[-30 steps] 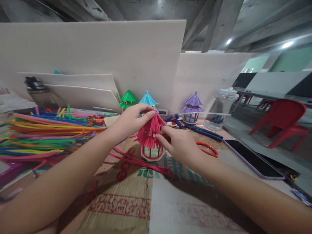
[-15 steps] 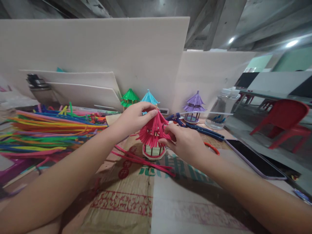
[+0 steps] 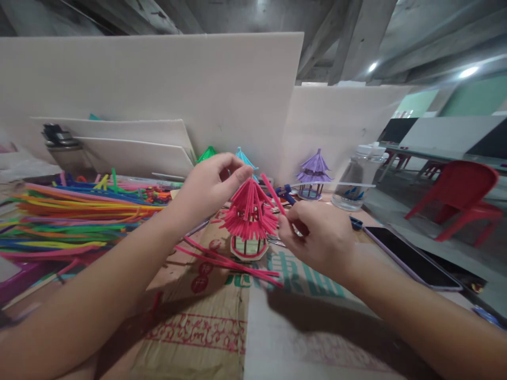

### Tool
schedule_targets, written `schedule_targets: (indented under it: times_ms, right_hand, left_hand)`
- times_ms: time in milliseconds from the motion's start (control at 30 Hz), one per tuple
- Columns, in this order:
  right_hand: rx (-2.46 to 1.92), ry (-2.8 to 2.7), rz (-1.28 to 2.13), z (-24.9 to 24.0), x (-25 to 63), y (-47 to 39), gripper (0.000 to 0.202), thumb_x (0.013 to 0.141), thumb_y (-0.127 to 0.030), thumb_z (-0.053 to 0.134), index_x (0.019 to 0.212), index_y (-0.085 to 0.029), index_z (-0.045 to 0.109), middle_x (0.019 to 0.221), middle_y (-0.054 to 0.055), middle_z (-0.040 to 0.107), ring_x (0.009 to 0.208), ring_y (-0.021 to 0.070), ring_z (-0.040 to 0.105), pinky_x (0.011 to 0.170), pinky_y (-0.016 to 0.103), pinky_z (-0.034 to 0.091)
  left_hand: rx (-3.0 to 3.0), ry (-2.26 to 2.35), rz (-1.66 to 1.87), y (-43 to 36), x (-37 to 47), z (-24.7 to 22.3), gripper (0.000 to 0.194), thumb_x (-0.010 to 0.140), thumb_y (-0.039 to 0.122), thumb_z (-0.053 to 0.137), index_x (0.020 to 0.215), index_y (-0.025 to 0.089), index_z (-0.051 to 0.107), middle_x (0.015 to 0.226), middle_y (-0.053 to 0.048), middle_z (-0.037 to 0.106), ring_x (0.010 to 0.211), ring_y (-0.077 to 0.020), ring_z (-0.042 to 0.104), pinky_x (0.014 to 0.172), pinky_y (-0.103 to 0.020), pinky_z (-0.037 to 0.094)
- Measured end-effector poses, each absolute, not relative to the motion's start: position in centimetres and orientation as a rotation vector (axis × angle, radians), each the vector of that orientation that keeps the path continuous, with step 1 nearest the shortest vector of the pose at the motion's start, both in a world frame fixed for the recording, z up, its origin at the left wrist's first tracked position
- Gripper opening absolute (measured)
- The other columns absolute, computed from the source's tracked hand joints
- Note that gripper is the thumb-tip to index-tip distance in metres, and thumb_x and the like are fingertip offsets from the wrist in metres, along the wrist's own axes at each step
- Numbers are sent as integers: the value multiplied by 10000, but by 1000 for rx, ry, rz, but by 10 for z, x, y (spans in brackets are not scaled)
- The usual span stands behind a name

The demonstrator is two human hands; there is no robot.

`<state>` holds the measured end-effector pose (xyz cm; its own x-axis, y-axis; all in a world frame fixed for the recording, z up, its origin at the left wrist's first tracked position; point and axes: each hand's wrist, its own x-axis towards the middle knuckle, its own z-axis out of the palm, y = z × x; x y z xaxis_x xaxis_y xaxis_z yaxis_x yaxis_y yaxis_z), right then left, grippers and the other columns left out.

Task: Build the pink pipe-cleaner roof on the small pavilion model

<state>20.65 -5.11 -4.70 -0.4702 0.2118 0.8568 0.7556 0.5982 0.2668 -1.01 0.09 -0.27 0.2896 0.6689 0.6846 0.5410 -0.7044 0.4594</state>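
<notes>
Covering the near part of our worktop (image 3: 166, 273), brown cardboard (image 3: 190, 363) with red print lies beside a pale sheet (image 3: 285, 353). Past these we see loose red strips (image 3: 233, 265) lying crossed, just in front of the red pavilion (image 3: 249, 205), which stands upright between our hands. Our right hand (image 3: 317, 237) pinches a single red strip (image 3: 273, 194), slanting beside the roof. Our left hand (image 3: 216, 184) has its thumb at the roof's peak, though we cannot tell whether it grips. A heap of coloured strips (image 3: 87, 211) spreads to our left, a phone (image 3: 412, 258) to our right. Farther back we find a glue gun (image 3: 285, 193), a purple pavilion (image 3: 314, 171) and a clear bottle (image 3: 358, 177); green (image 3: 206, 153) and light-blue roofs (image 3: 244, 157) show partly behind our left hand, before tall white boards (image 3: 158, 84)
</notes>
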Motion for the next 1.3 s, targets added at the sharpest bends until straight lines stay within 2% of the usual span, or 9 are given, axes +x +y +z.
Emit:
schedule_targets:
  times_ms: [100,267,433,533,667,767,867,1100,1300]
  right_hand:
    - [-731,-2027,-851,-44,201,-50,246,921,-190,496,676,-218,506,546,-33,549,508,115,471,540,286,285]
    - [-692,-2114,-749,-42,190,-44,243,979,-289,495,787,-187,603,612,-13,613,553,124,529,575,277,319]
    - [-1425,-2133,-378,-40,228,-13,390,965,-453,493,678,-211,602,556,-5,584,502,136,481,513,281,235]
    - [-1825,-2116,-143,-51,267,24,410,939,-499,514,669,-214,630,621,42,650,586,187,556,529,291,265]
    - [-1860,-2010,-39,-78,300,62,337,891,-463,603,998,-164,714,947,129,754,846,275,674,652,312,419]
    - [-1806,-1975,32,-94,305,73,488,897,-411,603,1288,-119,619,1268,181,682,1094,298,657,856,346,484]
    - [-1722,-1983,118,-103,304,78,567,900,-393,604,1390,-112,545,1391,187,608,1212,299,610,996,379,459]
    - [-1568,-1979,265,-113,301,102,575,862,-335,683,1379,-121,550,1365,175,633,1215,285,614,1036,391,454]
    - [-1554,-1912,367,-116,288,134,348,816,-297,725,1121,-130,703,1071,120,766,949,255,706,849,341,536]
  left_hand:
    - [2280,930,1096,-18,-5,4,422,946,522,512,862,151,695,712,-21,632,643,-140,550,566,-241,402]
    - [2110,737,1189,-24,1,3,292,954,415,546,929,162,689,831,-39,680,766,-155,623,709,-260,501]
    - [2049,942,1633,-1,-15,4,226,946,376,533,1010,209,671,739,-3,562,640,-125,522,635,-248,456]
    - [2169,1202,1601,13,-20,2,246,908,390,570,996,202,702,670,12,488,587,-125,436,561,-252,371]
    - [2320,1290,1315,23,-15,-11,459,874,577,587,1067,189,737,628,14,512,586,-138,440,547,-260,330]
    - [2314,1187,1251,24,-9,-19,493,870,611,585,1025,172,749,755,-20,647,663,-150,519,600,-257,383]
    - [2283,1153,1278,21,-8,-19,460,869,584,605,942,150,742,778,-27,667,668,-142,529,607,-247,389]
    - [2184,1041,1260,28,-13,-17,452,850,574,628,918,142,738,829,-50,709,759,-180,608,676,-262,456]
    - [2183,1017,1206,31,-13,-18,457,850,570,635,974,147,757,893,-63,739,815,-195,631,709,-274,473]
